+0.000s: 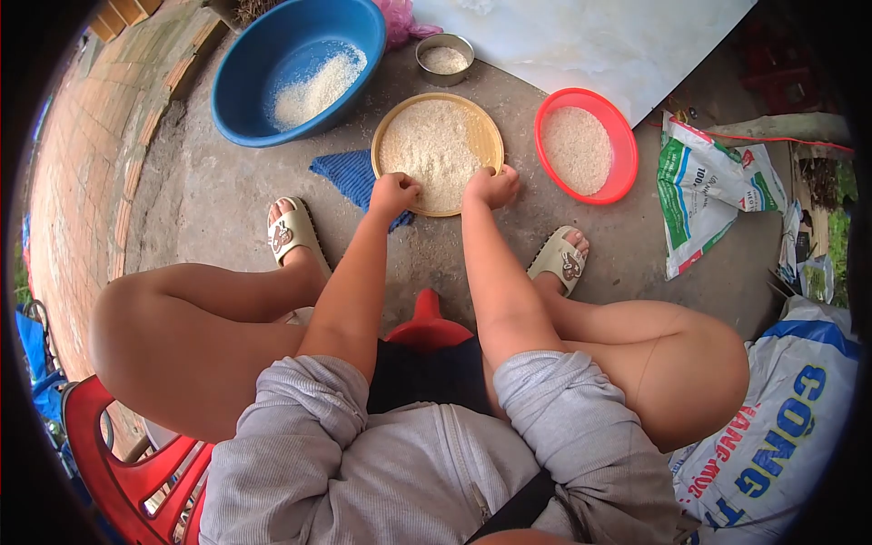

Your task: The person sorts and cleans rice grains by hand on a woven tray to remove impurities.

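Note:
A round, shallow tan tray (499, 136) holds a layer of pale grains that look like rice (434, 145). At its lower left rim my left hand (396, 193) is closed, with the fingertips curled in over the edge. My right hand (492, 186) is closed on the lower right rim, its fingers partly hidden. Under the left side of the tray lies a crumpled blue cloth (348, 180). A small metal bowl (445, 78) of grain stands just behind the tray.
A big blue basin (245, 91) with grain stands at the upper left. To the right is a red basin (547, 162) of grain. Printed sacks (718, 191) lie at the right, and a pale sheet (581, 45) covers ground at the back. A red chair (118, 463) is at lower left.

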Motion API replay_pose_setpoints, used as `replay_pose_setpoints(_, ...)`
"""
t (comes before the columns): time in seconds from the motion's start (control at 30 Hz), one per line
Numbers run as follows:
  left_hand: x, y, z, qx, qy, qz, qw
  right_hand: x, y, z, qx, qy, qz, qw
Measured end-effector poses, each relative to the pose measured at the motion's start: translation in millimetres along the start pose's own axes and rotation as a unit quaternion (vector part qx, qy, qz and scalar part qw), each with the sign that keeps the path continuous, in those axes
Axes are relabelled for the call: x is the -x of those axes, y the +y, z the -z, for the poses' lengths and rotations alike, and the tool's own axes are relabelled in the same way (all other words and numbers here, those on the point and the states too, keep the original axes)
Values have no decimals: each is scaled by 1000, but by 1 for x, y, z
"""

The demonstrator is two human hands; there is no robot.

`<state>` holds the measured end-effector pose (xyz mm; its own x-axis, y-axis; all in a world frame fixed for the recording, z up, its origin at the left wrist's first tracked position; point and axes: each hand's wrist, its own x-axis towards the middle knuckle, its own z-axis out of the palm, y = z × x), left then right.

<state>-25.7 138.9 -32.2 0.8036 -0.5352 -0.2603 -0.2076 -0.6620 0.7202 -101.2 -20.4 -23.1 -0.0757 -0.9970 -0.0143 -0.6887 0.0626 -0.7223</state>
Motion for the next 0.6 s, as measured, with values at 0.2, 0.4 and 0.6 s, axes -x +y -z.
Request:
replay_pose_setpoints(0.2, -38, 39, 49, 205, -76, 40, 975, -29, -14, -49, -177, -182, -20, 967)
replay_pose_setpoints(0.4, -47, 81, 72, 234, -107, -27, 966, -23, -69, -19, -353, -576, -270, 686)
replay_pose_setpoints(0.6, -52, 100, 76, 205, -73, -93, 972, -21, -89, -14, -355, -624, -239, 654)
